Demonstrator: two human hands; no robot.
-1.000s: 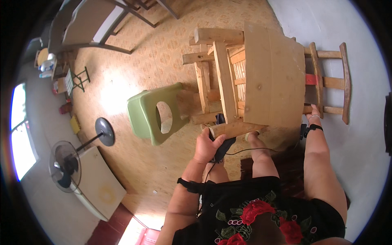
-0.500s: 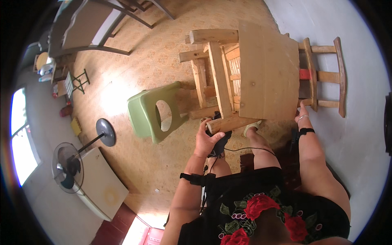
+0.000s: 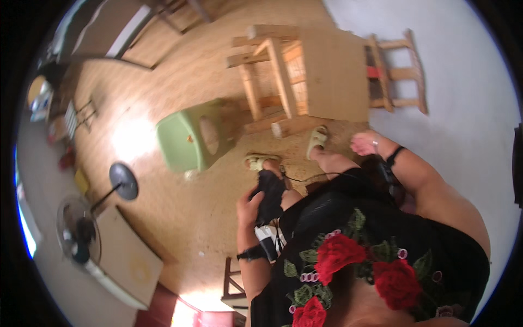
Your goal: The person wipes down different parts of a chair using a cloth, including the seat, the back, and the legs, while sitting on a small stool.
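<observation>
My left hand (image 3: 249, 206) is closed on a black cloth (image 3: 270, 197) that hangs beside my left knee. To the right, my right hand (image 3: 364, 143) is in the air with fingers loosely curled and apart, nothing visible in it; blur softens its outline. Beyond both hands stands a pale wooden piece of furniture with a flat board (image 3: 335, 76) and thick legs (image 3: 282, 79); neither hand touches it. A wooden ladder-like frame (image 3: 397, 72) shows past the board's right side. Left of the wooden legs is a green plastic stool (image 3: 182, 136), lying tipped.
My feet wear pale sandals (image 3: 317, 141) on the patterned floor. A thin black cable (image 3: 305, 179) runs across my legs. A fan (image 3: 79, 231) and a white cabinet-like box (image 3: 131, 259) stand at left. The pale wall (image 3: 457, 98) borders the right side.
My left hand has let go of the wooden leg and drawn back toward me with the black cloth. My right hand has left the board's lower right side. The view has shifted.
</observation>
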